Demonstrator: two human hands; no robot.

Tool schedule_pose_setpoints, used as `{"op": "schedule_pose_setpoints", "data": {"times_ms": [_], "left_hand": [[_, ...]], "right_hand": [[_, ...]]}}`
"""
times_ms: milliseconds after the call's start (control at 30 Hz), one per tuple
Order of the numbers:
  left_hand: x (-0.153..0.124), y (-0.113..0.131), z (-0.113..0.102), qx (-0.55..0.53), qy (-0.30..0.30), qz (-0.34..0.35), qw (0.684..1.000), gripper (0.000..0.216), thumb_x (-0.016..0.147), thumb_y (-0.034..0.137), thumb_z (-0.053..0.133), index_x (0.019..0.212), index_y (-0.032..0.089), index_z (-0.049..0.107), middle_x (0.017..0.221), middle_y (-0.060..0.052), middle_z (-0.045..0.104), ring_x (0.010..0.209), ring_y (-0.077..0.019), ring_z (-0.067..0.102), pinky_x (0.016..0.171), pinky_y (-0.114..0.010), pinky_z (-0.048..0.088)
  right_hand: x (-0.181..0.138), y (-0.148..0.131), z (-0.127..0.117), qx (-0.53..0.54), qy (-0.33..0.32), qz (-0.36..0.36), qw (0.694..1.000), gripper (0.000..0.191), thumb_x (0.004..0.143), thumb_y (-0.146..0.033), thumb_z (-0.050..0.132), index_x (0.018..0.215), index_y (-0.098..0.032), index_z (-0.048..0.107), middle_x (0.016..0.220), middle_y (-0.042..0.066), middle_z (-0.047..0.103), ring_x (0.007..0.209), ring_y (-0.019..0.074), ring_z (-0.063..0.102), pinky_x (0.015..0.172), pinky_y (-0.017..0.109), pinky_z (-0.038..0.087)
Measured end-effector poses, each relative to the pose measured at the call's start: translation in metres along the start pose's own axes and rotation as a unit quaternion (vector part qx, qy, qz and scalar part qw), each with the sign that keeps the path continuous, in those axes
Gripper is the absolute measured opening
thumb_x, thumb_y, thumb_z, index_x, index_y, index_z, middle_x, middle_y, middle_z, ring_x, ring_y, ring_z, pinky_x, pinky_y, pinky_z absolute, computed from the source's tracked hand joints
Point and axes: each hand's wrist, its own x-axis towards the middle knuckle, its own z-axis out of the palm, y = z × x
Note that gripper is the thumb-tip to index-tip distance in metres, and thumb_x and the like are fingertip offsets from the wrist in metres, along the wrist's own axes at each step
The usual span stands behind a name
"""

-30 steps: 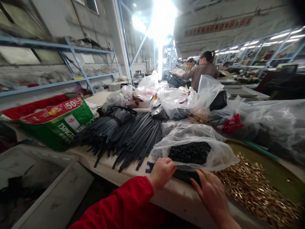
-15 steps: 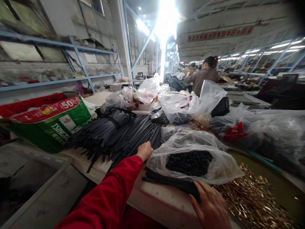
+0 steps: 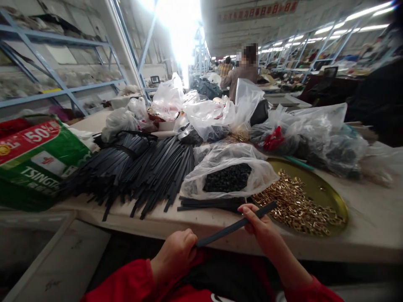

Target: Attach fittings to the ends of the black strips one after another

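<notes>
- I am seeing the left hand (image 3: pixel 175 256) closing its fingers in a fist around the near end of a black strip (image 3: pixel 235 225), low in front of the table edge (image 3: pixel 315 251).
- The right hand (image 3: pixel 260 226) is pinching the same strip near its far end between thumb and fingers; the strip is hanging in the air between both hands, tilted up to the right, and its tip is reaching over the brass tray (image 3: pixel 317 184).
- This round tray is lying on the table at the right and is carrying a heap of small gold metal pieces (image 3: pixel 292 205), mostly on its near half.
- A clear plastic bag (image 3: pixel 201 184) is sitting just behind the hands, holding small black parts (image 3: pixel 227 179); a short bundle of black strips (image 3: pixel 209 203) is lying at its front, touching it.
- A big pile of black strips (image 3: pixel 138 167) is spreading to the left, some ends are coming close to the table edge.
- Further left a green and red carton (image 3: pixel 34 159) is standing, partly cut by the frame.
- More clear bags (image 3: pixel 315 130) with dark and red contents are crowding the back.
- The bare table surface (image 3: pixel 371 218) is staying open at the right of the tray, and a thin free band is running along the near edge.
- Another person (image 3: pixel 241 71) is working far behind.
</notes>
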Motion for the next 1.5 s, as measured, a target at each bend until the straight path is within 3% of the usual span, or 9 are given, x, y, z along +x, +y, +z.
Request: {"op": "schedule_pose_setpoints", "data": {"times_ms": [100, 200, 267, 400, 500, 633, 967, 1300, 1500], "left_hand": [[0.014, 0.015, -0.009, -0.234, -0.091, -0.115, 0.961, 0.027, 0.074, 0.02, 0.05, 0.1, 0.015, 0.048, 0.077, -0.003, 0.058, 0.066, -0.0152, 0.055, 0.058, -0.025, 0.039], [0.047, 0.035, -0.024, -0.533, -0.252, -0.161, 0.791, 0.029, 0.079, 0.03, 0.045, 0.103, 0.016, 0.048, 0.071, 0.0, 0.058, 0.055, -0.0101, 0.054, 0.048, -0.02, 0.038], [0.068, 0.042, -0.031, -0.62, -0.268, -0.195, 0.711, 0.021, 0.078, 0.026, 0.043, 0.093, 0.015, 0.051, 0.064, 0.001, 0.056, 0.046, -0.0062, 0.051, 0.041, -0.016, 0.034], [0.091, 0.034, -0.032, -0.667, -0.216, -0.268, 0.661, 0.017, 0.074, 0.021, 0.047, 0.089, 0.013, 0.051, 0.061, 0.002, 0.056, 0.04, -0.0042, 0.048, 0.035, -0.013, 0.032], [0.1, 0.019, -0.027, -0.678, -0.196, -0.29, 0.646, 0.017, 0.074, 0.02, 0.047, 0.089, 0.013, 0.05, 0.061, 0.001, 0.057, 0.04, -0.0041, 0.049, 0.034, -0.012, 0.032], [0.112, 0.0, -0.019, -0.696, -0.187, -0.291, 0.629, 0.02, 0.071, 0.02, 0.048, 0.09, 0.013, 0.049, 0.063, 0.0, 0.06, 0.041, -0.0048, 0.05, 0.033, -0.011, 0.032], [0.127, -0.016, -0.015, -0.692, -0.183, -0.312, 0.625, 0.022, 0.068, 0.018, 0.048, 0.089, 0.013, 0.052, 0.07, -0.001, 0.061, 0.042, -0.0046, 0.05, 0.033, -0.012, 0.033], [0.101, 0.001, -0.025, -0.691, -0.176, -0.293, 0.637, 0.029, 0.066, 0.017, 0.048, 0.094, 0.013, 0.051, 0.07, -0.001, 0.06, 0.041, -0.0041, 0.047, 0.032, -0.013, 0.028], [0.084, 0.01, -0.035, -0.641, -0.158, -0.257, 0.706, 0.033, 0.071, 0.018, 0.044, 0.103, 0.014, 0.05, 0.069, 0.001, 0.059, 0.04, -0.0042, 0.046, 0.033, -0.013, 0.028]], "right_hand": [[-0.009, 0.008, 0.007, -0.008, -0.045, 0.017, 0.999, 0.038, 0.08, -0.053, 0.046, 0.081, -0.015, 0.05, 0.05, -0.005, 0.034, 0.048, 0.0062, 0.032, 0.046, 0.019, 0.024], [-0.009, 0.013, 0.02, 0.025, -0.117, 0.075, 0.99, 0.039, 0.079, -0.054, 0.046, 0.09, -0.017, 0.049, 0.051, -0.006, 0.035, 0.047, 0.0061, 0.032, 0.045, 0.019, 0.024], [0.003, 0.009, 0.02, 0.035, -0.095, 0.081, 0.992, 0.044, 0.078, -0.057, 0.046, 0.095, -0.017, 0.049, 0.052, -0.006, 0.037, 0.047, 0.0067, 0.035, 0.045, 0.019, 0.027], [0.055, -0.009, -0.01, -0.068, 0.039, -0.023, 0.997, 0.042, 0.082, -0.052, 0.04, 0.102, -0.017, 0.049, 0.065, -0.001, 0.049, 0.053, 0.009, 0.043, 0.049, 0.021, 0.037], [0.108, -0.018, -0.032, -0.347, 0.063, -0.081, 0.932, 0.03, 0.086, -0.035, 0.038, 0.101, -0.014, 0.052, 0.083, 0.006, 0.059, 0.069, 0.0137, 0.054, 0.063, 0.027, 0.045], [0.169, -0.019, -0.032, -0.67, 0.036, -0.126, 0.731, 0.033, 0.086, -0.02, 0.035, 0.114, -0.009, 0.05, 0.113, 0.014, 0.055, 0.104, 0.0233, 0.052, 0.089, 0.035, 0.04], [0.19, -0.014, -0.02, -0.79, -0.007, -0.128, 0.6, 0.024, 0.084, -0.024, 0.044, 0.105, -0.017, 0.053, 0.092, 0.01, 0.056, 0.078, 0.0261, 0.06, 0.061, 0.033, 0.045], [0.163, -0.017, -0.016, -0.755, 0.002, -0.119, 0.645, 0.028, 0.079, -0.007, 0.04, 0.104, -0.007, 0.051, 0.091, 0.017, 0.056, 0.082, 0.0272, 0.059, 0.066, 0.035, 0.043], [0.144, -0.02, -0.03, -0.641, 0.043, -0.145, 0.752, 0.025, 0.078, -0.014, 0.041, 0.097, -0.008, 0.057, 0.098, 0.017, 0.056, 0.09, 0.023, 0.056, 0.082, 0.037, 0.042]]}}
